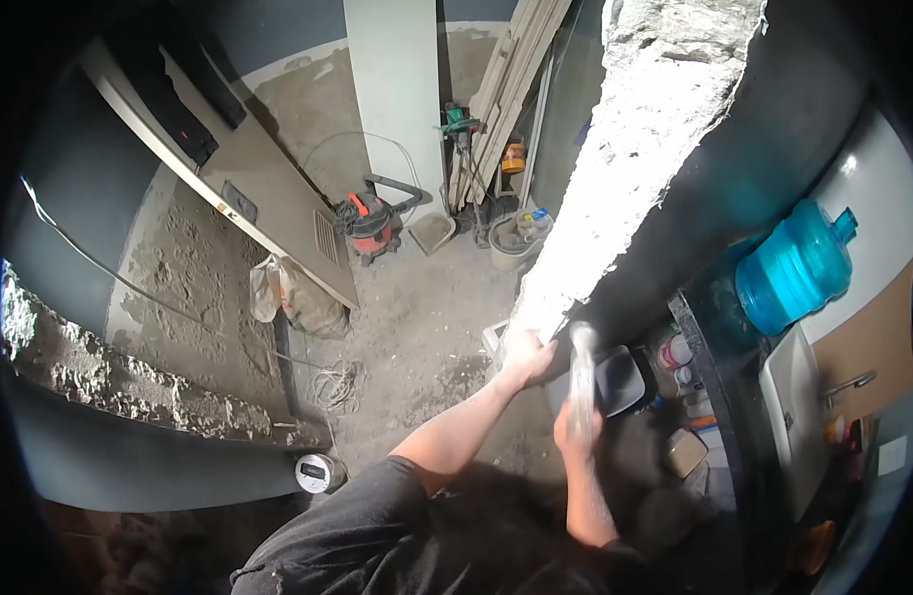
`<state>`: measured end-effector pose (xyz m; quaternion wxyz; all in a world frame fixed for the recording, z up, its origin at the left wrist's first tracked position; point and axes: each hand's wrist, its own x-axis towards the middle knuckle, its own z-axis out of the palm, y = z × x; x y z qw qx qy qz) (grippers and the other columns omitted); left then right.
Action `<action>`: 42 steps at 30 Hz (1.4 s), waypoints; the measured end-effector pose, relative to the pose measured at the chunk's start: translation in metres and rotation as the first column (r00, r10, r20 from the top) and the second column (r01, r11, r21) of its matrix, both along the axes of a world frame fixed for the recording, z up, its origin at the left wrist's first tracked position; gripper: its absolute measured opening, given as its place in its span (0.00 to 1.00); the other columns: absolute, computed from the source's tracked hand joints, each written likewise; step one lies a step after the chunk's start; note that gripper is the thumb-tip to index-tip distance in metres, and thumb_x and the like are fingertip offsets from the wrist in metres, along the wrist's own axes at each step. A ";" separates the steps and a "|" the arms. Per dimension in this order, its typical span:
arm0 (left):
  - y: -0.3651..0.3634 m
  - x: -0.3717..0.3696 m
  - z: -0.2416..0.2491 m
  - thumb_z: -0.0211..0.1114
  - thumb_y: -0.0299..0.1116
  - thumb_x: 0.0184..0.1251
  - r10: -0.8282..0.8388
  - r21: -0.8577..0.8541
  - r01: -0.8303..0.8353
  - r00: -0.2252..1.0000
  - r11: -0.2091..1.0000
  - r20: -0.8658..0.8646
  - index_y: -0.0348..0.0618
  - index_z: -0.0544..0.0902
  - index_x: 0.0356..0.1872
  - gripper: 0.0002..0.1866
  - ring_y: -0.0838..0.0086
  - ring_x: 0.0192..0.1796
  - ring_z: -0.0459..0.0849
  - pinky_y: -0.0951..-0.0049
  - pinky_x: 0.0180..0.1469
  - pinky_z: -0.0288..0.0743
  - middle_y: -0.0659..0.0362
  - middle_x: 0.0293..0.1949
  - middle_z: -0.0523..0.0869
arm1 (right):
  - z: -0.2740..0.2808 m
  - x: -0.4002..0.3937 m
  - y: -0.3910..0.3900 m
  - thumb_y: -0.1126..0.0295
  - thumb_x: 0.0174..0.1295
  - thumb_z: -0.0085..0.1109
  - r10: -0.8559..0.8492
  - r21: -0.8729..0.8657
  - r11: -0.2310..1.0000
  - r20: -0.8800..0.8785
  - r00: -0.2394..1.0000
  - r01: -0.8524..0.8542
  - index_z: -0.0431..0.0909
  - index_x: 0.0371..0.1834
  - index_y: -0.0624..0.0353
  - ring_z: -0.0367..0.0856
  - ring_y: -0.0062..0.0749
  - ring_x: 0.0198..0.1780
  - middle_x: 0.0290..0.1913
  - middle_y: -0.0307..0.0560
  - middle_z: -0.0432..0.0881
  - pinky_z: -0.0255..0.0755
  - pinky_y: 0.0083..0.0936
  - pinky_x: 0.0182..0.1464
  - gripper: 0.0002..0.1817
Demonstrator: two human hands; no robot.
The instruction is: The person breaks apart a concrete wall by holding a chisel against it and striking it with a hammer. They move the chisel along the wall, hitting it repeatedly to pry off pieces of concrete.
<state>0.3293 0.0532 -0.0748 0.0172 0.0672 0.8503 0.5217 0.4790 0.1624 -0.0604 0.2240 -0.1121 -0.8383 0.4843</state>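
My left hand (526, 359) is closed at the lower end of the rough, chipped white wall edge (630, 178). Whatever it grips is hidden by the fingers and the glare. Just to its right, my right hand (578, 430) is wrapped round the handle of a pale, dusty hammer (582, 372). The hammer points up, its blurred head close to the left hand and the wall's broken end.
A red and black shop vacuum (370, 226), a stuffed sack (312, 302) and a coiled cable (334, 385) lie on the dusty floor. To the right are a blue water bottle (795, 268) and a sink (789, 397). Boards (506, 94) lean at the back.
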 end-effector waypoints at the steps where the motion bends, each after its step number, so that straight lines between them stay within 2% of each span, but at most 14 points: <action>1: -0.001 -0.003 -0.005 0.63 0.44 0.59 -0.032 0.018 0.031 0.999 0.999 0.035 0.38 0.86 0.40 0.18 0.48 0.43 0.86 0.56 0.50 0.78 0.41 0.35 0.87 | 0.008 -0.005 -0.005 0.69 0.62 0.60 -0.053 0.108 0.994 0.165 0.985 0.035 0.78 0.33 0.70 0.82 0.59 0.36 0.30 0.63 0.82 0.74 0.43 0.39 0.11; 2: -0.001 -0.007 -0.008 0.62 0.45 0.60 -0.065 0.037 0.063 0.996 0.997 0.067 0.38 0.86 0.39 0.19 0.48 0.43 0.86 0.56 0.49 0.78 0.41 0.35 0.86 | 0.025 -0.009 -0.013 0.68 0.61 0.61 -0.122 0.219 0.974 0.316 0.941 0.053 0.79 0.34 0.70 0.82 0.59 0.36 0.30 0.63 0.83 0.74 0.43 0.39 0.12; 8: 0.004 -0.019 -0.045 0.62 0.49 0.61 -0.032 -0.103 0.019 0.991 0.995 -0.133 0.37 0.87 0.39 0.22 0.51 0.43 0.87 0.56 0.50 0.78 0.43 0.36 0.88 | 0.134 0.015 -0.075 0.78 0.63 0.57 -0.017 0.478 0.855 -0.363 0.932 0.202 0.78 0.26 0.64 0.80 0.46 0.32 0.29 0.52 0.81 0.73 0.36 0.36 0.07; 12: 0.002 -0.020 -0.040 0.64 0.48 0.60 -0.046 -0.122 0.029 0.990 0.992 -0.136 0.36 0.87 0.40 0.22 0.50 0.45 0.86 0.57 0.53 0.77 0.43 0.38 0.87 | 0.016 -0.007 -0.035 0.70 0.63 0.59 -0.087 0.302 0.939 -0.251 0.964 0.164 0.76 0.26 0.70 0.80 0.61 0.29 0.24 0.64 0.79 0.72 0.45 0.32 0.13; 13: -0.001 -0.014 -0.024 0.64 0.47 0.59 -0.048 -0.042 0.047 0.999 0.998 -0.021 0.35 0.86 0.41 0.22 0.49 0.47 0.85 0.57 0.55 0.76 0.42 0.40 0.87 | -0.010 -0.014 -0.020 0.68 0.60 0.62 -0.189 0.148 0.975 0.171 0.967 0.165 0.76 0.26 0.69 0.81 0.61 0.29 0.24 0.64 0.79 0.71 0.47 0.33 0.13; 20: 0.001 -0.009 -0.010 0.66 0.45 0.57 0.045 0.002 -0.045 0.996 0.999 -0.070 0.33 0.84 0.46 0.24 0.47 0.51 0.83 0.56 0.56 0.76 0.37 0.45 0.84 | 0.056 0.013 -0.028 0.72 0.66 0.57 -0.100 0.215 0.961 -0.317 0.943 0.174 0.74 0.30 0.66 0.76 0.34 0.25 0.21 0.42 0.75 0.71 0.31 0.33 0.09; 21: 0.002 -0.007 -0.013 0.66 0.45 0.57 0.048 0.000 -0.049 0.997 0.999 -0.066 0.33 0.84 0.46 0.24 0.47 0.51 0.83 0.56 0.56 0.76 0.37 0.45 0.84 | 0.058 0.019 -0.018 0.74 0.68 0.55 -0.092 0.147 0.982 -0.162 0.982 0.117 0.71 0.30 0.62 0.74 0.28 0.27 0.22 0.39 0.72 0.69 0.27 0.33 0.08; 25: 0.000 -0.005 -0.001 0.65 0.39 0.57 0.002 0.012 -0.002 1.000 1.000 -0.022 0.34 0.82 0.49 0.22 0.49 0.53 0.83 0.58 0.57 0.74 0.39 0.46 0.85 | 0.037 0.003 -0.015 0.71 0.68 0.54 -0.009 0.611 0.775 -0.249 0.969 0.164 0.77 0.30 0.67 0.80 0.53 0.27 0.25 0.58 0.80 0.70 0.38 0.30 0.11; 26: -0.002 -0.006 0.005 0.64 0.33 0.58 -0.056 0.001 0.056 0.997 0.998 0.055 0.35 0.79 0.55 0.24 0.50 0.57 0.81 0.60 0.60 0.73 0.40 0.51 0.83 | -0.010 -0.004 0.003 0.65 0.65 0.58 -0.058 0.240 0.970 0.111 0.992 0.030 0.79 0.34 0.70 0.82 0.58 0.34 0.30 0.67 0.81 0.72 0.42 0.35 0.14; 28: -0.001 -0.003 0.001 0.64 0.34 0.58 -0.043 -0.056 0.046 0.997 0.997 0.067 0.34 0.78 0.57 0.25 0.49 0.57 0.80 0.60 0.61 0.72 0.40 0.52 0.83 | 0.023 -0.003 -0.016 0.63 0.62 0.62 -0.123 0.144 0.985 0.214 0.969 0.093 0.78 0.36 0.72 0.82 0.57 0.33 0.28 0.68 0.79 0.72 0.43 0.36 0.18; 36: 0.002 -0.002 0.017 0.63 0.36 0.59 0.025 -0.108 -0.014 0.994 0.994 0.103 0.33 0.78 0.56 0.24 0.48 0.55 0.82 0.60 0.58 0.74 0.38 0.50 0.83 | 0.104 0.002 -0.003 0.72 0.66 0.55 0.081 0.228 0.973 -0.222 0.972 -0.029 0.76 0.26 0.69 0.80 0.56 0.31 0.24 0.59 0.78 0.72 0.44 0.35 0.13; 39: 0.001 0.000 0.020 0.67 0.44 0.56 0.052 0.021 -0.056 0.988 0.998 0.147 0.37 0.85 0.44 0.21 0.50 0.50 0.85 0.56 0.54 0.76 0.39 0.44 0.86 | 0.068 -0.006 -0.003 0.72 0.65 0.55 0.061 0.633 0.768 -0.227 0.972 0.100 0.74 0.25 0.69 0.79 0.59 0.29 0.23 0.63 0.76 0.68 0.42 0.29 0.12; 40: 0.000 -0.002 0.017 0.66 0.44 0.57 0.019 -0.003 -0.019 0.979 1.000 0.201 0.36 0.85 0.44 0.21 0.49 0.50 0.84 0.56 0.54 0.77 0.38 0.44 0.86 | 0.045 -0.012 0.003 0.67 0.62 0.59 -0.074 0.181 0.983 0.194 0.978 0.039 0.74 0.25 0.71 0.79 0.62 0.30 0.24 0.67 0.76 0.69 0.47 0.32 0.15; 42: 0.002 -0.005 0.010 0.66 0.43 0.57 -0.005 -0.022 0.011 0.969 1.000 0.245 0.36 0.85 0.45 0.21 0.48 0.51 0.84 0.55 0.54 0.77 0.37 0.45 0.85 | 0.017 -0.013 0.008 0.63 0.58 0.63 -0.091 0.095 0.993 0.176 0.980 0.075 0.74 0.25 0.72 0.80 0.65 0.32 0.26 0.69 0.78 0.71 0.50 0.35 0.18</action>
